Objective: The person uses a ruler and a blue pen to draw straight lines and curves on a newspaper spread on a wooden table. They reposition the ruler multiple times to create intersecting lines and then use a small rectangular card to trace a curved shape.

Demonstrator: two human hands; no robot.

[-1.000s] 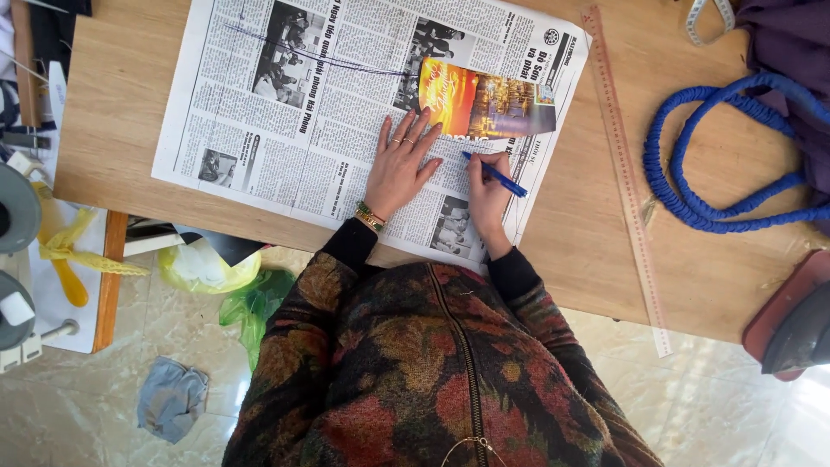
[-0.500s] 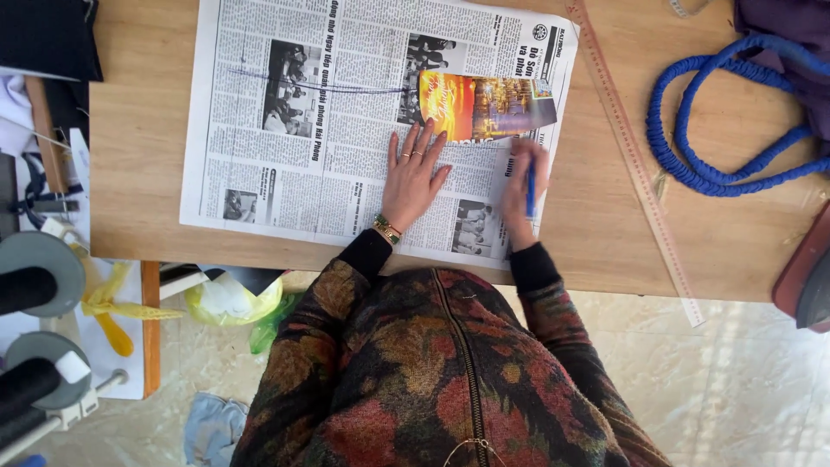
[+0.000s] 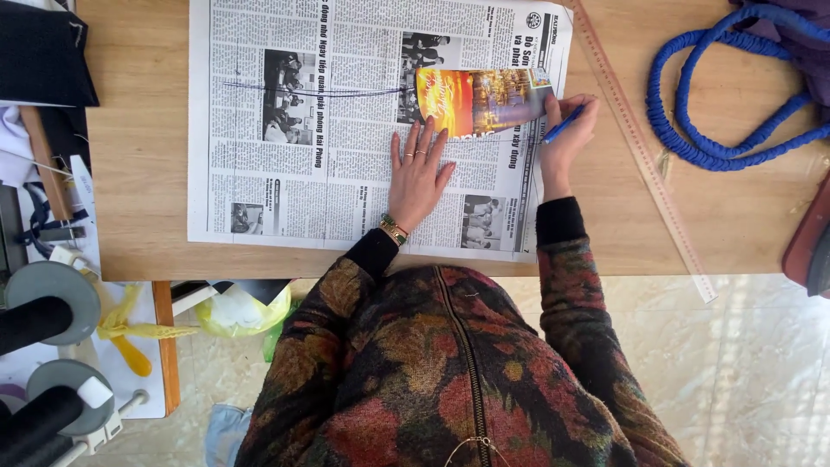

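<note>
A newspaper sheet (image 3: 294, 199) lies spread on the wooden table (image 3: 138, 216). My left hand (image 3: 418, 171) rests flat on the paper, fingers apart, with rings and a wrist bracelet. My right hand (image 3: 564, 134) holds a blue pen (image 3: 564, 124) at the paper's right edge, its tip against the sheet beside an orange colour picture (image 3: 480, 99) printed on the page. A dark drawn line (image 3: 311, 89) runs across the upper part of the paper.
A long ruler (image 3: 644, 151) lies slanted to the right of the paper. Blue rope bag handles (image 3: 692, 147) sit at the far right. Black thread spools (image 3: 35, 320), yellow scissors (image 3: 130, 342) and a black cloth (image 3: 43, 52) are at the left.
My right hand with the pen has moved from below the colour picture out to the paper's right edge. My left hand stayed pressed flat on the sheet.
</note>
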